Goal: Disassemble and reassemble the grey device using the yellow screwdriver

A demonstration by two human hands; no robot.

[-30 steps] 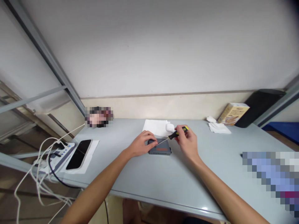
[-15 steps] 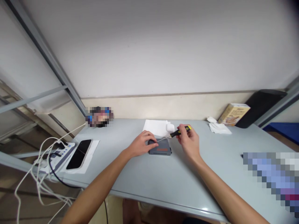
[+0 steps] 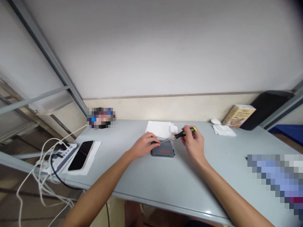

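A small dark grey box with a reddish label and a row of slots along its front lies flat on the desk. My left hand rests over the box's left end, thumb and fingers drawn together around the screwdriver's tip; what they pinch there is hidden. My right hand is closed on the black and yellow handle of a screwdriver. Its thin shaft slants down to the left, over the box's top, and ends at my left fingertips. Behind the box are a white sheet of paper and a small white rounded case.
On the left lie a phone on paper and a power strip with tangled cables. Crumpled tissue, a yellow carton and a black cylindrical object stand back right. A wall bounds the grey desk.
My right hand and the screwdriver handle have shifted very slightly right. The whole view has moved a little; the left hand keeps its place on the box.
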